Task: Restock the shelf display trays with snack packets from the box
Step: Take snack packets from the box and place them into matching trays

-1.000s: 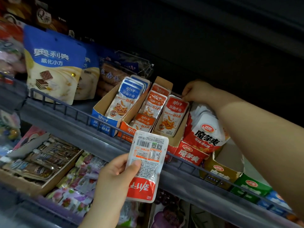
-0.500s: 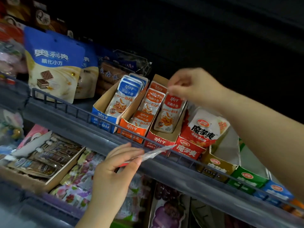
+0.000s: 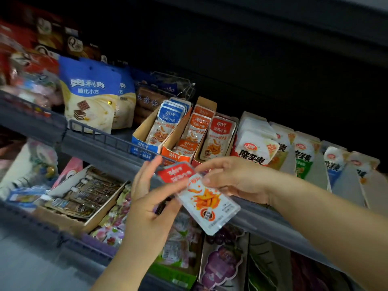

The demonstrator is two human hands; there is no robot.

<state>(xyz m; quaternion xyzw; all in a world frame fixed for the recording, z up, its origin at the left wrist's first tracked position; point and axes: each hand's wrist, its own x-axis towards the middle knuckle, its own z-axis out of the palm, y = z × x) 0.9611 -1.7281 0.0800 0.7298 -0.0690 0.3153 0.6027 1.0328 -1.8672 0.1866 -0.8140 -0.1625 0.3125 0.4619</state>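
The right hand [image 3: 237, 179] has dropped from the display tray [image 3: 197, 154] to the fish-snack packet [image 3: 206, 203]; its grip pinches it, as does the left hand [image 3: 147, 196].

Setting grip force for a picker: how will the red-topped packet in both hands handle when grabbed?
Likely light: the red packet is held by mere pinches of left hand and right hand. Its film looks glossy, so probably slippery. Flat and thin, its unsupported lower end barely droops: probably semi-stiff, not floppy.
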